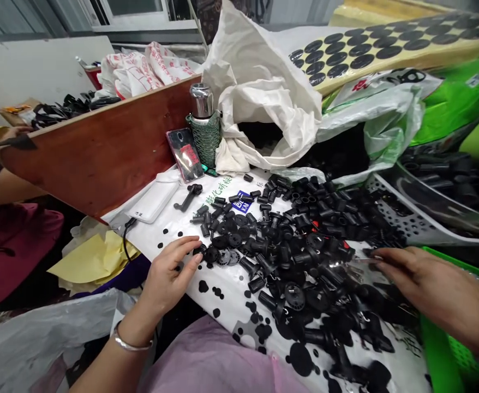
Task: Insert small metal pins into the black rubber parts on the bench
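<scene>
My left hand (pixel 169 275) is at the near left edge of the pile, its thumb and fingertips closed around a small black plastic disc (pixel 201 250). Toothed-looking round discs (pixel 224 256) lie right beside those fingertips. On the right, my right hand (pixel 431 284) pinches the edge of a clear plastic bag or sheet (pixel 364 263), partly hidden against the dark parts. Between both hands spreads a heap of black plastic parts (pixel 284 254), with short tubes, flanged pieces and discs. A single black crank-shaped handle (pixel 188 197) lies apart, toward the back left.
A white power bank (pixel 157 202) with a cable, a phone (pixel 185 154) and a flask (pixel 204 125) stand at the back left by a wooden board (pixel 100 147). White sacks (pixel 264 103) and a grey basket (pixel 415 210) border the pile. Another person's arm (pixel 8 185) shows at left.
</scene>
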The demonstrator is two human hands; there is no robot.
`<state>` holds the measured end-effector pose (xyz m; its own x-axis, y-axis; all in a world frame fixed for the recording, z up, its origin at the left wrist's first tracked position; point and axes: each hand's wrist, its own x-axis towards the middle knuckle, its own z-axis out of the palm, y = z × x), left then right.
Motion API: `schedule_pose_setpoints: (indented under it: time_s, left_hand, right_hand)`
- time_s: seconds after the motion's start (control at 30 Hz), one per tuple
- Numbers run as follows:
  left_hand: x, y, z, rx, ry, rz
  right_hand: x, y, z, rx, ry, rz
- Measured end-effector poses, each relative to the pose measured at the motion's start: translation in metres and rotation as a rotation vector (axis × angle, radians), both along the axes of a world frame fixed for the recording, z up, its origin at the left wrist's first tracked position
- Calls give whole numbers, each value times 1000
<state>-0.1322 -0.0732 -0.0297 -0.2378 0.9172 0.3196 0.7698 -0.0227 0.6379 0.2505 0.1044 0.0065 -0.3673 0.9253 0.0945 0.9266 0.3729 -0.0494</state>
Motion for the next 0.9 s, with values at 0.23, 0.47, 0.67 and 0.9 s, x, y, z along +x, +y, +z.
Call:
schedule_pose_setpoints:
  time_s: [0.23, 0.47, 0.67, 0.9]
  left_hand:
    - [17, 9, -4, -6, 184, -77]
    - [3, 17, -14, 0, 320, -135]
    - [12, 27, 3, -106, -184, -5]
    - [74, 40, 29, -340, -1461, -368]
  right_hand:
    - [-3, 4, -1, -241, 256, -146]
    - [-17, -19, 9, -279, 530, -179]
    - [-43, -42, 23, -427, 779, -59]
    - [-72, -69, 26, -243, 868, 120]
